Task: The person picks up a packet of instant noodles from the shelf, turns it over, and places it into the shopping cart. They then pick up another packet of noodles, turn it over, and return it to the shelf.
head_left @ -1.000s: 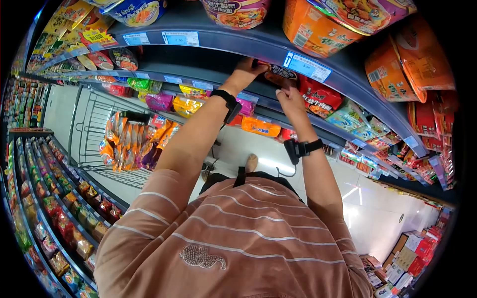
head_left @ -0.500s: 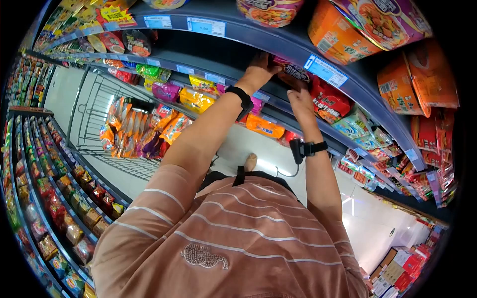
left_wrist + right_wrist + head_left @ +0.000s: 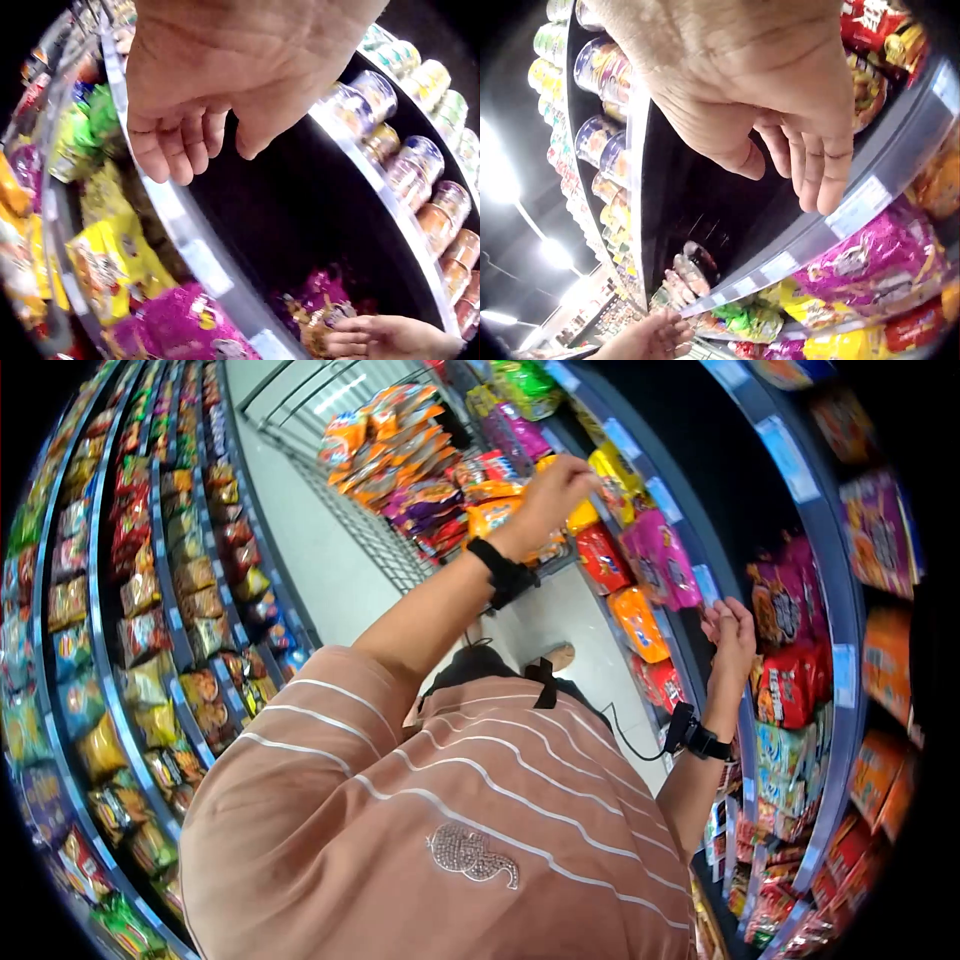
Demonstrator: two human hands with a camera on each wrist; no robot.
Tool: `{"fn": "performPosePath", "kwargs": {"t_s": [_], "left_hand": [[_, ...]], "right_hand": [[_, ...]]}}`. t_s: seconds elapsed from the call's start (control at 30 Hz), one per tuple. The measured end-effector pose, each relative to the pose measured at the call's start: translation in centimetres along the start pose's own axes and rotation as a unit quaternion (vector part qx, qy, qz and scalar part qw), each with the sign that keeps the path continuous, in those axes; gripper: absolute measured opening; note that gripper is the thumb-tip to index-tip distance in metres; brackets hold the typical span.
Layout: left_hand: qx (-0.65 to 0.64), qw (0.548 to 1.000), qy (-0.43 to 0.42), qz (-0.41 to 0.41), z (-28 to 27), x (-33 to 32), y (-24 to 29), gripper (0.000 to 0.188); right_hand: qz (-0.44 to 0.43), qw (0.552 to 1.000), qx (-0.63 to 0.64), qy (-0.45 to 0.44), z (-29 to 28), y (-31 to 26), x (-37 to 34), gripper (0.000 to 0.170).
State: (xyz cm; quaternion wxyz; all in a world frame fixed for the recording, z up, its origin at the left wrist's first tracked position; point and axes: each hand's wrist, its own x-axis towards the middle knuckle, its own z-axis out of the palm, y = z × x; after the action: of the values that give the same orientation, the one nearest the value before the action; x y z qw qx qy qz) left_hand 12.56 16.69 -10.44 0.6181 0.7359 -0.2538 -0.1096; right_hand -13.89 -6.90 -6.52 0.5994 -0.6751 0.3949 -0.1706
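My left hand [image 3: 552, 498] is held out in front of the shelves with nothing in it, its fingers loosely bent. The left wrist view shows the same hand [image 3: 225, 97] before a dark gap in the shelf. My right hand [image 3: 731, 635], also holding nothing, hangs at the shelf edge with relaxed fingers. Beside it on the shelf stand purple noodle packs [image 3: 786, 595], and a red noodle pack [image 3: 790, 685] lies just nearer. In the right wrist view the fingers [image 3: 832, 172] hang in front of the shelf's price tags.
A wire shopping cart [image 3: 290, 445] holds orange bags [image 3: 390, 445] and purple ones [image 3: 425, 505]. Below my hands are purple [image 3: 660, 560] and orange packs [image 3: 638, 625] on a lower shelf. Noodle cups [image 3: 420, 161] line the upper shelf. Another snack shelf [image 3: 140, 630] runs along the left.
Both hands have come away from the dark pack they were at on the shelf. The left hand has swung out toward the cart, the hands are farther apart, and the head view has turned left.
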Motion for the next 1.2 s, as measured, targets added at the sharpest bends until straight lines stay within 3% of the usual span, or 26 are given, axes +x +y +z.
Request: {"fn": "performPosePath", "kwargs": {"t_s": [0.07,0.13,0.2,0.27,0.3,0.33,0.4,0.47,0.53,0.57,0.67,0.7,0.77,0.83,0.93,1.0,1.03,1.07,1.1,1.2], "left_hand": [[0.05,0.995,0.056,-0.065,-6.6,-0.1,-5.2,0.03],[0.075,0.978,0.159,-0.108,-12.0,-1.7,-4.7,0.031],[0.201,0.945,0.219,-0.135,-17.1,-1.9,-11.9,0.034],[0.243,0.923,0.221,-0.198,-21.3,-2.7,-16.0,0.037],[0.181,0.935,0.206,-0.224,-23.1,-3.1,-19.6,0.037],[0.24,0.906,0.235,-0.257,-24.1,-3.5,-23.2,0.034],[0.22,0.882,0.219,-0.353,-25.2,-4.1,-24.7,0.032],[0.438,0.852,-0.009,-0.287,-26.3,-4.5,-25.8,0.036],[0.438,0.848,-0.08,-0.288,-27.3,-4.8,-30.1,0.039],[0.339,0.879,-0.035,-0.335,-27.4,-5.1,-35.9,0.039],[0.187,0.882,0.038,-0.431,-26.6,-4.8,-38.2,0.032],[0.192,0.869,0.013,-0.456,-26.7,-4.7,-38.3,0.027],[0.12,0.841,0.046,-0.525,-26.4,-4.3,-35.8,0.023],[-0.035,0.784,0.158,-0.599,-25.4,-3.7,-29.6,0.023],[-0.172,0.802,0.237,-0.521,-25.4,-4.0,-30.8,0.03],[0.011,0.932,0.12,-0.342,-26.2,-4.8,-36.2,0.027],[0.105,0.963,0.059,-0.24,-26.8,-4.9,-35.8,0.025],[0.025,0.954,0.096,-0.283,-26.5,-4.5,-35.4,0.023],[-0.089,0.925,0.152,-0.336,-26.2,-4.1,-29.2,0.022],[-0.168,0.915,0.16,-0.332,-27.1,-4.1,-18.7,0.018]], "right_hand": [[0.012,0.999,-0.012,-0.047,4.0,-1.4,-1.1,0.031],[0.026,0.993,0.02,-0.109,8.0,-2.2,-2.1,0.03],[0.041,0.99,-0.007,-0.137,12.1,-3.7,-3.4,0.029],[0.054,0.986,-0.017,-0.159,15.3,-4.3,-4.3,0.029],[0.06,0.984,-0.014,-0.169,16.6,-4.3,-4.6,0.029],[0.066,0.982,-0.011,-0.178,17.8,-4.3,-5.0,0.029],[0.071,0.979,-0.017,-0.189,19.4,-4.4,-5.7,0.031],[0.08,0.976,0.001,-0.2,20.1,-3.2,-6.0,0.032],[0.1,0.977,-0.015,-0.19,20.7,-3.5,-6.8,0.032],[0.106,0.977,-0.018,-0.187,20.8,-3.4,-7.1,0.032],[0.126,0.978,-0.025,-0.162,20.9,-3.5,-8.2,0.032],[0.131,0.979,-0.027,-0.152,20.9,-3.5,-8.5,0.032],[0.139,0.98,-0.02,-0.144,20.8,-3.2,-8.8,0.032],[0.146,0.98,-0.011,-0.139,20.9,-3.0,-9.2,0.032],[0.153,0.978,-0.001,-0.14,21.4,-3.2,-9.6,0.031],[0.159,0.976,-0.003,-0.146,21.9,-3.4,-9.6,0.031],[0.159,0.975,0.007,-0.153,22.1,-3.2,-9.5,0.031],[0.159,0.974,0.017,-0.161,22.5,-3.1,-9.3,0.031],[0.159,0.972,0.027,-0.171,22.9,-3.0,-9.0,0.031],[0.148,0.968,0.024,-0.202,24.4,-3.6,-8.2,0.03]]}}
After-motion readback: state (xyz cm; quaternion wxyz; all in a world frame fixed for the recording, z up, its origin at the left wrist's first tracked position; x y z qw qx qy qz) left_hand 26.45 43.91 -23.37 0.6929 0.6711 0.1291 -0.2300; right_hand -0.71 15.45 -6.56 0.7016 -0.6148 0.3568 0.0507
